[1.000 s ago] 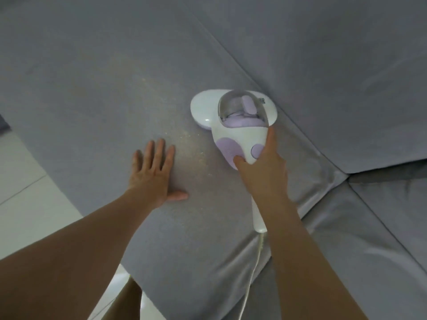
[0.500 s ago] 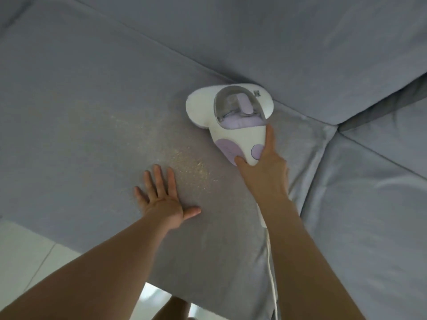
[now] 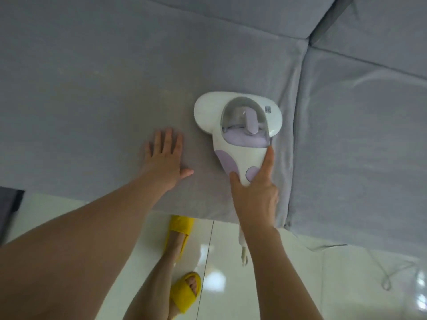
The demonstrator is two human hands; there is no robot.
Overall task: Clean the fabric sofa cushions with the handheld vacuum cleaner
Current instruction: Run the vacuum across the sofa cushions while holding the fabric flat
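A white and lilac handheld vacuum cleaner (image 3: pixel 240 125) lies flat on the grey fabric seat cushion (image 3: pixel 92 100), near the cushion's right seam. My right hand (image 3: pixel 256 188) grips its handle, forefinger stretched along the body's right side, thumb on the left. My left hand (image 3: pixel 165 158) presses flat on the cushion just left of the vacuum, fingers straight and spread. Faint pale crumbs show on the fabric at the far left.
A second grey seat cushion (image 3: pixel 360 146) adjoins on the right, with back cushions (image 3: pixel 231 17) above. Glossy white floor tiles (image 3: pixel 288 273) lie below the sofa's front edge. My feet in yellow slippers (image 3: pixel 184 292) stand there. The vacuum's cord (image 3: pixel 388 273) trails on the floor.
The vacuum has been pulled back toward the cushion's front edge, away from the backrest. My left hand stays flat beside it. The view has tipped down to show floor and feet.
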